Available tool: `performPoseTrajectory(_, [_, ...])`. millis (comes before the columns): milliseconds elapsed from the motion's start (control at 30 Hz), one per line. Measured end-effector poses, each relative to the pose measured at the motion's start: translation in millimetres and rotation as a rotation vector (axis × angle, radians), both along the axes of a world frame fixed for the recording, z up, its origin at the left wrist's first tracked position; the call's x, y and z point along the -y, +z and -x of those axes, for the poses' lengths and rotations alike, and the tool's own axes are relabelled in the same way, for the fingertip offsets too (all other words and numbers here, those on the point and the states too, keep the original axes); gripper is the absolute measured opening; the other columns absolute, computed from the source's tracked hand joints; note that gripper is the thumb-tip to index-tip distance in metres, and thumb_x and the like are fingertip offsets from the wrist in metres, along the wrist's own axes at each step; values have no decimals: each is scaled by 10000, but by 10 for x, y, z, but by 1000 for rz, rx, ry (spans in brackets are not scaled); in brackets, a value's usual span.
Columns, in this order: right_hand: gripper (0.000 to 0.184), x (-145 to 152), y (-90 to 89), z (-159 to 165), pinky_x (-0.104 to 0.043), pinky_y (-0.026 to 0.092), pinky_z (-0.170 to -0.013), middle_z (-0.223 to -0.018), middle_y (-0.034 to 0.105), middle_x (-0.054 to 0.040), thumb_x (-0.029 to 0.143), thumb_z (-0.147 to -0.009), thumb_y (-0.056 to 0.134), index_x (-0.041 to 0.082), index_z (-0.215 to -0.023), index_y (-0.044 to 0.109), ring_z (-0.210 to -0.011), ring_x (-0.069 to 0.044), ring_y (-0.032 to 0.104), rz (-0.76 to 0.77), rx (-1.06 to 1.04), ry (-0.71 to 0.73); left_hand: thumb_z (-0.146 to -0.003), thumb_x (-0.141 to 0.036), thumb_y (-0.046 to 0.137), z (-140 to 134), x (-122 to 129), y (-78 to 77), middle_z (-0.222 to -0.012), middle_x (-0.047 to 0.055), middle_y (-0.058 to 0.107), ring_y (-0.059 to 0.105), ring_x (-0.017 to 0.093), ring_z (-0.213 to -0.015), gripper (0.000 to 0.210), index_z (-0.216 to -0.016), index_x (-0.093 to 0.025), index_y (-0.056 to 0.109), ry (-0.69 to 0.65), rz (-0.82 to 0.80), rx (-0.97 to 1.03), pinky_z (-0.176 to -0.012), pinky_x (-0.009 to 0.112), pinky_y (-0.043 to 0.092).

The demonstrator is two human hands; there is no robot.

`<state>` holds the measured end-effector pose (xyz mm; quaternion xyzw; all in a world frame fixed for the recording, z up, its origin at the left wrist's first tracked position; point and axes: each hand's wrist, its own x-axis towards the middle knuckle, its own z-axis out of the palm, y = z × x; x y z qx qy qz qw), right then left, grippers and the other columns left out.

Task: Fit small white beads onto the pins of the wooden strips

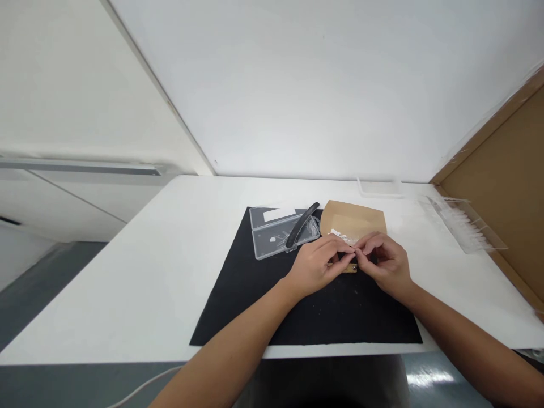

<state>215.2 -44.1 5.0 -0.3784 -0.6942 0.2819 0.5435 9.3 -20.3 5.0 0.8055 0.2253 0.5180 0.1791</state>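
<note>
Over the black mat (238, 306), my left hand (317, 263) and my right hand (386, 262) meet with their fingertips pinched together. Whatever lies between the fingertips is too small to make out. Just beneath the fingers rests a small gold-coloured metal tool (350, 268), partly covered by my left hand; it resembles a nail clipper. Behind my hands is a brown paper tray (355, 214) with small white pieces (338, 233) along its near side. To the left, a curved black nail file (302, 225) lies across an open clear plastic case (266, 254).
A clear sheet or pack with several pale nail-like tips (467, 226) is at the right of the white table (127, 283). A clear plastic tray (380, 190) stands by the back wall. A brown board (505, 170) borders the right side.
</note>
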Motion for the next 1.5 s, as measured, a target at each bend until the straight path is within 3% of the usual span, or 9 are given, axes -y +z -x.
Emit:
performPoseTrajectory(200, [109,-6,-2,-60,-294,547,-582,-992,730,-49,186,-943,752,262,-975,680,-805,-185,703,-4,53,34,-1009,-201,675,9,9,16,-962,71,731,636,91,-642,54,-1024,-163,710,28,37,-20,-584,212,548])
performPoseTrajectory(367, [159,-16,35,-108,-301,584,-639,-1045,732,-64,144,-958,714,263,-1064,720,-903,-199,718,-29,94,122,-1003,-186,662,17,7,21,-943,65,713,650,100,-661,48,-1019,-163,701,35,53,-36,-608,222,545])
performPoseTrajectory(500, [193,-36,37,-122,-275,567,-600,-1040,730,-60,168,-966,725,268,-1131,740,-873,-184,709,-10,111,135,-1009,-198,662,22,2,15,-947,59,710,632,88,-642,49,-1020,-167,697,31,51,-40,-603,216,535])
performPoseTrajectory(900, [56,-72,32,-149,-300,564,-608,-974,749,-55,268,-1010,719,272,-1048,760,-831,-190,711,2,184,89,-1015,-186,658,30,0,18,-951,71,728,631,94,-634,41,-1010,-168,695,7,46,-49,-598,222,534])
performPoseTrajectory(1167, [45,-64,68,-155,-288,560,-655,-1006,693,-55,244,-1047,642,253,-1064,683,-849,-175,663,-11,249,123,-1048,-184,628,37,-5,23,-975,87,767,749,186,-933,94,-1092,-175,711,-8,-7,-76,-854,310,629])
performPoseTrajectory(1500, [51,-46,71,-156,-301,533,-680,-1000,669,-51,229,-1067,595,254,-1058,639,-846,-179,638,-33,252,128,-1035,-199,671,61,-20,59,-985,83,788,766,174,-927,107,-1106,-178,749,-51,-61,-61,-839,290,651])
